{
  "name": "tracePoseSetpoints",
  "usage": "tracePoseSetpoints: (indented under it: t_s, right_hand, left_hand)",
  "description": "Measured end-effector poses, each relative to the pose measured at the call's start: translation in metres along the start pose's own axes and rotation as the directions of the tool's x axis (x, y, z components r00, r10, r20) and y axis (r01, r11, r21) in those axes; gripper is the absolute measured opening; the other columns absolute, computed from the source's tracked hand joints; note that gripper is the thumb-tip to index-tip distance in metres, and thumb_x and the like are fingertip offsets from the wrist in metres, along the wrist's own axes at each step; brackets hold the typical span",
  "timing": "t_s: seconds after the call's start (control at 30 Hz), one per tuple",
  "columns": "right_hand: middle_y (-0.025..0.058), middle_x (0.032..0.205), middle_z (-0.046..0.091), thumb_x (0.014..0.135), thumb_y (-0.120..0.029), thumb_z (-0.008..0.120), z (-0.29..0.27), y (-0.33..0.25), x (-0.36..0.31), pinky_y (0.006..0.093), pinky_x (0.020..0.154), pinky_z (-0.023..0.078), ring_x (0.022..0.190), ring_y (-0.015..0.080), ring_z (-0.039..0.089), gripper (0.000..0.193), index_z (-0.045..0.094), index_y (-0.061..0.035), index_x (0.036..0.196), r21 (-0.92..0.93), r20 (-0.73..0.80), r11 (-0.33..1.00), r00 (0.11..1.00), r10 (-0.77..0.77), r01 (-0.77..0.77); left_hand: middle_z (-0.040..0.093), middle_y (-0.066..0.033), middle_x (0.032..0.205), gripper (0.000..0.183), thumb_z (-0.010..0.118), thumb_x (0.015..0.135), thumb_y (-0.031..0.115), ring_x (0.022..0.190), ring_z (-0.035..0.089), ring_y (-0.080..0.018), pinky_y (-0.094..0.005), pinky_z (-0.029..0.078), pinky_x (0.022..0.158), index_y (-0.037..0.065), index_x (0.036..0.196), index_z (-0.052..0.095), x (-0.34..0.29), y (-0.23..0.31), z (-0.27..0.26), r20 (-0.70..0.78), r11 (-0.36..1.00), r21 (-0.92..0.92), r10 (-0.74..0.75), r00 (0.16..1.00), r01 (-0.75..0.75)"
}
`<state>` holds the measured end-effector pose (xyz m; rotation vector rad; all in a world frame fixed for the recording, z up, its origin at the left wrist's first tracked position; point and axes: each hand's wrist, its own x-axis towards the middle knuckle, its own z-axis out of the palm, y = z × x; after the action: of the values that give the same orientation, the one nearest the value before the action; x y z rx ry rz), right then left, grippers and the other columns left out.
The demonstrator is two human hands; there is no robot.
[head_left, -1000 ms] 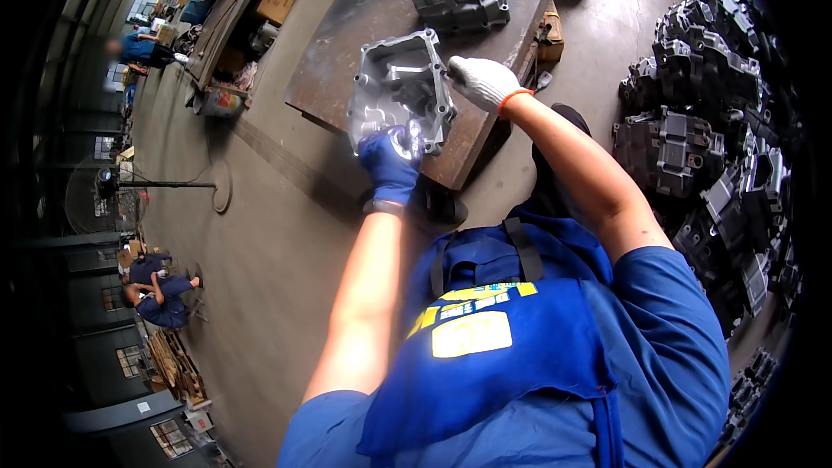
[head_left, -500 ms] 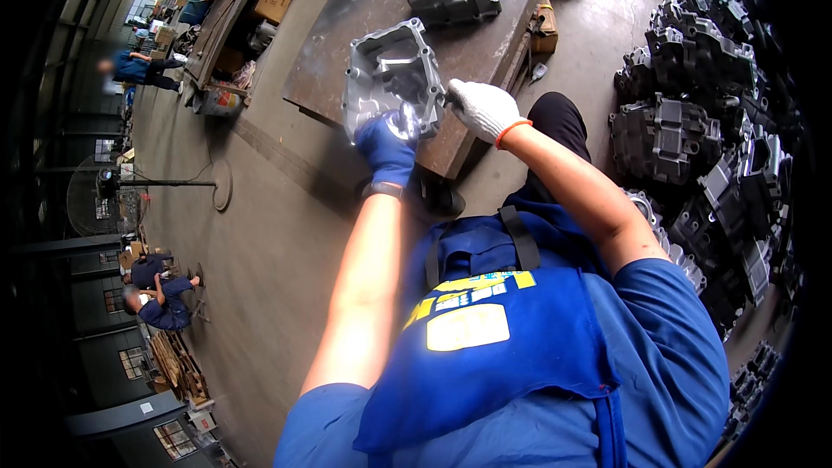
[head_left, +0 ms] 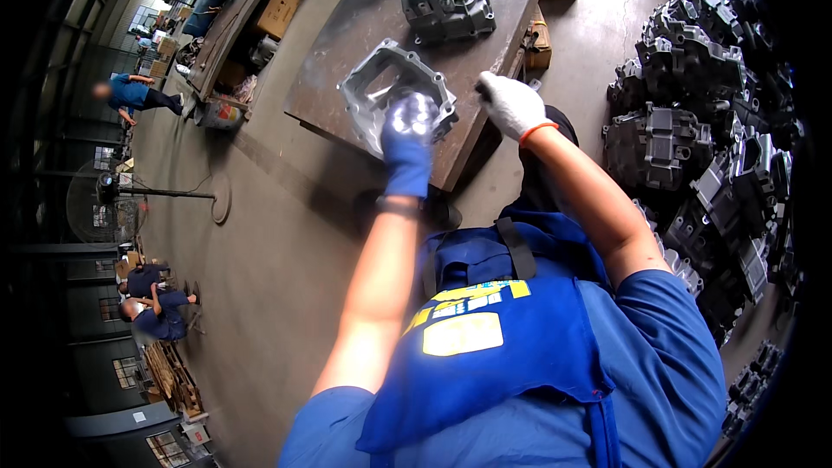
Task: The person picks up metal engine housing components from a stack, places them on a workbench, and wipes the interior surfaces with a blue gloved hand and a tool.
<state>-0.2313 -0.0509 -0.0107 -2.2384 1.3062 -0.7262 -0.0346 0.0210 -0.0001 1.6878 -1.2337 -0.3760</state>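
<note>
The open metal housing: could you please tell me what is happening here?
The person's blue-gloved left hand is at the open metal housing, near the corner of a table; its grip is unclear. The white-gloved right hand is apart from it, to the right. A second casting sits farther back.

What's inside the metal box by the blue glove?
Grey walls show inside the metal box. The left hand covers part, and what lies behind it is hidden.
</note>
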Motion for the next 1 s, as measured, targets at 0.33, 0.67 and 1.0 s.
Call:
tracePoseSetpoints:
  t_s: [0.33,0.67,1.0]
  right_hand:
    - [0.0224,0.096,0.069,0.091,-0.025,0.063,0.032,0.016,0.002,0.0507,0.079,0.052,0.091,0.0416,0.067,0.026,0.057,-0.0054,0.107,0.042,-0.014,0.994,0.994,0.104,-0.104]
    - [0.0234,0.096,0.069,0.095,-0.024,0.054,0.046,0.009,0.081,0.0516,0.078,0.052,0.09,0.043,0.067,0.022,0.059,-0.005,0.104,-0.056,0.047,0.996,0.996,0.077,-0.074]
    - [0.0187,0.102,0.07,0.093,-0.018,0.05,0.023,0.015,0.072,0.0488,0.082,0.051,0.097,0.0408,0.066,0.022,0.065,-0.0114,0.108,-0.015,0.2,0.999,0.979,-0.046,0.05]
  left_hand:
    - [0.066,-0.0159,0.068,0.031,0.07,0.087,0.032,0.065,0.063,-0.0365,-0.0452,0.048,0.06,0.007,0.069,0.069,0.018,-0.026,-0.029,0.161,0.768,0.492,0.383,0.91,-0.41]
    - [0.061,-0.0149,0.059,0.038,0.068,0.087,0.031,0.056,0.059,-0.037,-0.0471,0.043,0.055,0.01,0.058,0.059,0.018,-0.035,-0.006,0.001,0.741,0.572,0.427,0.904,-0.351]
    - [0.061,-0.0163,0.059,0.038,0.067,0.089,0.031,0.055,0.059,-0.037,-0.0469,0.043,0.055,0.008,0.059,0.06,0.018,-0.027,-0.008,0.001,0.766,0.572,0.356,0.934,-0.293]
